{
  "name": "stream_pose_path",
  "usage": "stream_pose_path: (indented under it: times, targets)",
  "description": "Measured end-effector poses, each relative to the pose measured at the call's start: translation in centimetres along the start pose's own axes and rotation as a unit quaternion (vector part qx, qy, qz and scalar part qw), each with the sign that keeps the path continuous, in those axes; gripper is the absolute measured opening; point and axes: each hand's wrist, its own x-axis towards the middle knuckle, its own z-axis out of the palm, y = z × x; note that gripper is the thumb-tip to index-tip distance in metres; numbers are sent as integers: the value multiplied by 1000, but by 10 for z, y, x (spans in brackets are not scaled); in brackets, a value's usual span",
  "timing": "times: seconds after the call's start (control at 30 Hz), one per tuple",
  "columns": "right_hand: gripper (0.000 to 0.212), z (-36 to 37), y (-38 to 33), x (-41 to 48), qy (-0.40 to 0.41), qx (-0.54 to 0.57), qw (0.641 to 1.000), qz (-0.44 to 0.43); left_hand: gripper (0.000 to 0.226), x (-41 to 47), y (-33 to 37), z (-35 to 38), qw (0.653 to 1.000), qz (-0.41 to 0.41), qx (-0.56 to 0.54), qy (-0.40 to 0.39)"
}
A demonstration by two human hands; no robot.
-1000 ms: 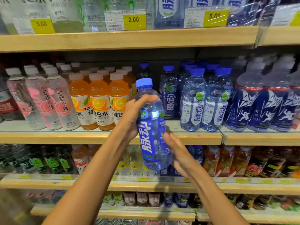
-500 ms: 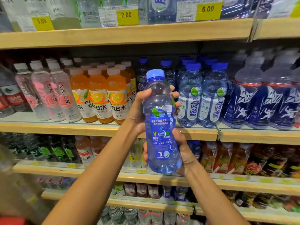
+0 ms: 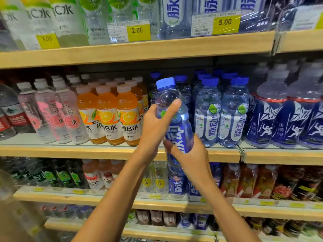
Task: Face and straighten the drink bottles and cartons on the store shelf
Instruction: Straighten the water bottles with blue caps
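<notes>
Currently in hand: we are facing 1 blue-capped bottle, its label's white characters turned toward us.
Where it is: off the shelf, in the air before the middle shelf edge, cap tilted left, in front of the gap between the orange bottles and the pale blue bottles.
Grip, left hand: thumb and fingers wrapped round the bottle's shoulder.
Grip, right hand: curled round its lower body.
Next move: we judge it calls for righting the bottle and standing it in that gap, label forward, flush with its neighbours.
Front-row count: 3 orange, 3 pink bottles, 2 pale blue; dark-sleeved bottles about 3, blurred.
Yellow price tags: 3 readable.
</notes>
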Motion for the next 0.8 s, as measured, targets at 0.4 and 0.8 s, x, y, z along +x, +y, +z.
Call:
stream_pose_path:
  times: [0.4, 0.8]
  targets:
    - [78, 4, 15, 15, -171, 176, 965, 96, 49, 40, 0, -28, 965, -128, -215, -76]
    - [106, 28, 4, 25, -205, 219, 934, 193, 78, 59, -8, -51, 851, -139, -385, -328]
